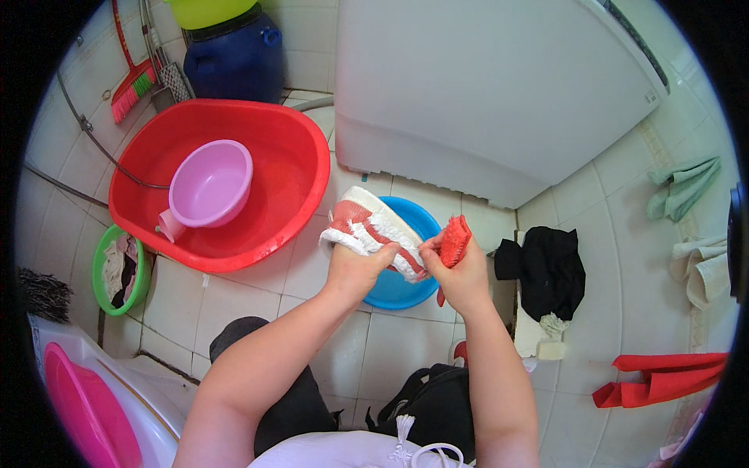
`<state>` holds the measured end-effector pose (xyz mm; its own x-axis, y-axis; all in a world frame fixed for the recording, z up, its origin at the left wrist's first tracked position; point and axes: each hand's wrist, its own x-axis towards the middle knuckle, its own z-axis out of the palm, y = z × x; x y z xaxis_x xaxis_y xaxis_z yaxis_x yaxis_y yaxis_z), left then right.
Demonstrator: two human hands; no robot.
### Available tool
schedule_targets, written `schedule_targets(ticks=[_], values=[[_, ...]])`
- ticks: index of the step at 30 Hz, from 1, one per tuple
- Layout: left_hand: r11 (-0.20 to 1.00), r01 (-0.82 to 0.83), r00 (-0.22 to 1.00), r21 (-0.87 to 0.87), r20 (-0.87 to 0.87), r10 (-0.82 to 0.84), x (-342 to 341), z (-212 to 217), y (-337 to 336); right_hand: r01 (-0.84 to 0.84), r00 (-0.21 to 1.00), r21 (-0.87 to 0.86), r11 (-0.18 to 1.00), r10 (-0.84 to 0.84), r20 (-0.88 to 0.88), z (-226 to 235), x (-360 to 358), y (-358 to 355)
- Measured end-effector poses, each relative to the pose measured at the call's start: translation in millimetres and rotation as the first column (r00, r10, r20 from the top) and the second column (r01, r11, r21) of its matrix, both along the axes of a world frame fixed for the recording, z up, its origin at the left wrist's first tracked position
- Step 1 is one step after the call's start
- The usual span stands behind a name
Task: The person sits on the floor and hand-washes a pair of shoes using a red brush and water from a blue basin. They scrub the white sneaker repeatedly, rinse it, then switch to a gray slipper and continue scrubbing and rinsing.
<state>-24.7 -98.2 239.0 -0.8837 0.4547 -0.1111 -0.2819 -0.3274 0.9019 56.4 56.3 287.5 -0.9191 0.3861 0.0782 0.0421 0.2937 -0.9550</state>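
Note:
A red and white sneaker [365, 221] with a pale sole is held tilted on its side, with what looks like white foam on its upper. My left hand [353, 269] grips it from below, thumb along its lower side and the other fingers hidden. A red scrubbing brush [453, 242] is in my right hand [463, 274], bristles toward the shoe. The right fingertips are at the near end of the sneaker; whether they press on it I cannot tell. Under both hands stands a blue basin [401, 295] on the tiled floor, partly hidden by the shoe.
A large red tub [292, 168] with a pink-purple bowl [211, 184] lies left, beside a green basin [99, 274] of clothes. A white appliance [491, 93] stands ahead. Black cloth [552, 269] lies right, near a soap bar [551, 351]. Cloths hang on the right wall.

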Motion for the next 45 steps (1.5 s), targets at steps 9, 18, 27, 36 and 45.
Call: schedule_targets(ticks=[9,18,27,36,45], values=[[0.999,0.007,0.999,-0.05,-0.037,-0.009,1.7,-0.4,5.2,0.04,0.999,0.236,0.971,-0.032,-0.037,-12.9,-1.1,2.7],[0.997,-0.035,0.998,-0.067,-0.055,0.031,8.1,-5.8,9.4,0.105,0.994,0.345,0.933,-0.107,-0.013,-21.4,-7.0,-1.3],[0.98,-0.174,0.979,-0.099,-0.129,0.161,12.4,-19.9,12.8,0.229,0.965,0.425,0.876,-0.261,0.018,-30.5,-19.2,0.7],[0.998,-0.067,0.986,-0.018,0.149,0.069,-3.0,-6.4,-3.9,-0.044,0.989,-0.125,0.991,0.061,0.131,-27.6,-6.0,12.2],[0.97,-0.229,0.903,-0.077,0.356,0.241,-5.3,-27.8,12.5,-0.245,0.95,0.733,0.634,0.005,0.312,-32.7,-22.8,-25.2]])
